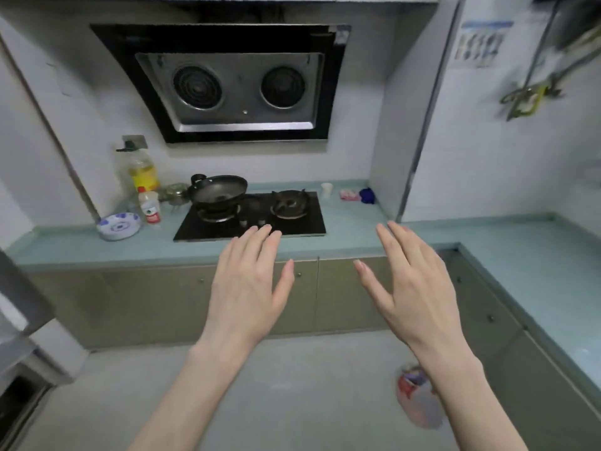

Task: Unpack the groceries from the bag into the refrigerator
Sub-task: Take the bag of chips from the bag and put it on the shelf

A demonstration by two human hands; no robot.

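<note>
Hands empty, groceries still bagged

Hands raised before the stove: left hand [247, 288] and right hand [413, 288] both spread flat, holding nothing. Bag [418, 400] sits on the floor below the right wrist, blurred, contents unreadable. Unpacking appears unstarted. Refrigerator [19, 301], possibly the grey edge at left, is cut off.

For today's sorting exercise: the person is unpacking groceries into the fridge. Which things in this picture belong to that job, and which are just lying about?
Belongs to the job:
bag on the floor
left hand, open and empty
right hand, open and empty

Just lying about:
wok on the stove
oil bottle
patterned bowl
white cup
blue cloth
</note>
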